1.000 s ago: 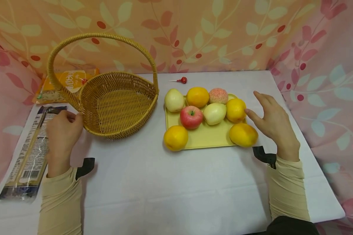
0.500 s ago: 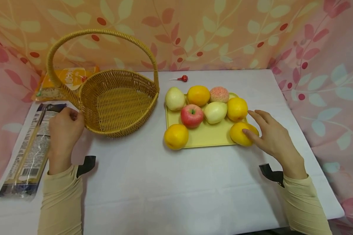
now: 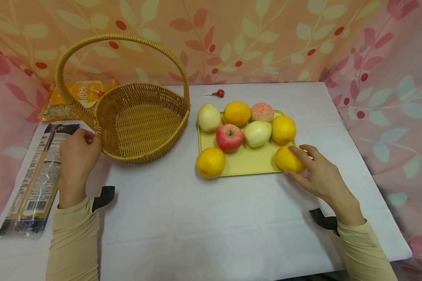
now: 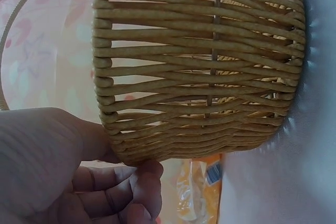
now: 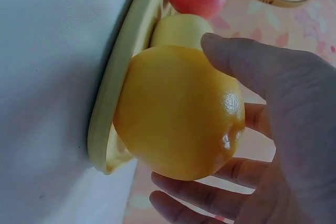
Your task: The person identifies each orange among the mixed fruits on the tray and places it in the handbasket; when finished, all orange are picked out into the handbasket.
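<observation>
**Just inside the right hand (image 3: 321, 177), a glossy yellow fruit (image 5: 173, 114)**

Plainly rounded and smooth, the yellow fruit shades from bright yellow into deeper orange along its lower side. In the right wrist view a small dimple marks one end, with white highlights shining around it. It sits at the near right corner of a pale yellow tray (image 3: 246, 166), reaching over the rim. The right hand's grip curls around it, the thumb against one side and the fingers against the other.

Close by on the tray, another yellow fruit (image 3: 283, 129) lies just beyond. Next come a pale cream-green fruit (image 3: 258, 134), a red apple (image 3: 229, 138) with a dark stem hollow, and a speckled pink fruit (image 3: 262, 112). An orange-yellow fruit (image 3: 237, 113) and a second pale fruit (image 3: 209, 117) fill the far left part, while a round yellow-orange fruit (image 3: 211, 162) covers the near left corner.

Left of the tray, well apart from the yellow fruit, stands a woven basket (image 3: 145, 132) with a tall arched handle. The left hand (image 3: 79, 158) pinches its rim between thumb and fingers.

Farther out on the white-covered counter (image 3: 197, 226) are a red lollipop (image 3: 219, 93), an orange packet (image 3: 82, 95) behind the basket, and a long printed packet (image 3: 38, 187) beside the left hand.
</observation>
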{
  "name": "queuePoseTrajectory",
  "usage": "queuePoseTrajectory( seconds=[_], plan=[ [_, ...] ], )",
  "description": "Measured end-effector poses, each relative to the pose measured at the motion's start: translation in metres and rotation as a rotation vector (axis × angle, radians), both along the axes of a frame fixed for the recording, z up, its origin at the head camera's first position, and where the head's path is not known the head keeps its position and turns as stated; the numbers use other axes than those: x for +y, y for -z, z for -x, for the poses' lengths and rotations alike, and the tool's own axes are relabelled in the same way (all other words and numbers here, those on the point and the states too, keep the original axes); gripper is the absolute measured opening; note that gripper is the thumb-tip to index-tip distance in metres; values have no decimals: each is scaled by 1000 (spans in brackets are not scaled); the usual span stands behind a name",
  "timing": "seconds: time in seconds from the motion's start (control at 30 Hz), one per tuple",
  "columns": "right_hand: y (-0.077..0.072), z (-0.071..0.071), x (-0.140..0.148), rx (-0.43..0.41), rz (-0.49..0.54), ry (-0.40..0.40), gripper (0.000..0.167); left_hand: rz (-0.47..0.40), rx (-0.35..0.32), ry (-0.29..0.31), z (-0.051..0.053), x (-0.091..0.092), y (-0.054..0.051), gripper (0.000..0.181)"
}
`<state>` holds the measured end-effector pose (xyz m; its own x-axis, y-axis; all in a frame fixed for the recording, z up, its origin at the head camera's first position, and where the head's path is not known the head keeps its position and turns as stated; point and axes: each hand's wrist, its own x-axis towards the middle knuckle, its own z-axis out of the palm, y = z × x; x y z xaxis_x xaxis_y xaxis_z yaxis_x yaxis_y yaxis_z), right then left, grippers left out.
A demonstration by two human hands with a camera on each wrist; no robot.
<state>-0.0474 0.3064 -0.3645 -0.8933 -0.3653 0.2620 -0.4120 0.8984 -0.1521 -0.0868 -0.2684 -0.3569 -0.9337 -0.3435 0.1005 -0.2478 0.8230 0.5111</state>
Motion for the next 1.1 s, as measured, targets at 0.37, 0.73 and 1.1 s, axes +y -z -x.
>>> queuePoseTrajectory(
  seconds=[0.37,0.73,1.1],
  plan=[
    [3,0,-1,-3,35,-4,73,-13,-33,3,0,-1,0,42],
    [4,2,0,22,53,-15,72,-9,-2,5,0,-2,3,39],
    [2,8,-2,57,97,-85,74,0,22,31,-1,-1,3,37]
  ],
)
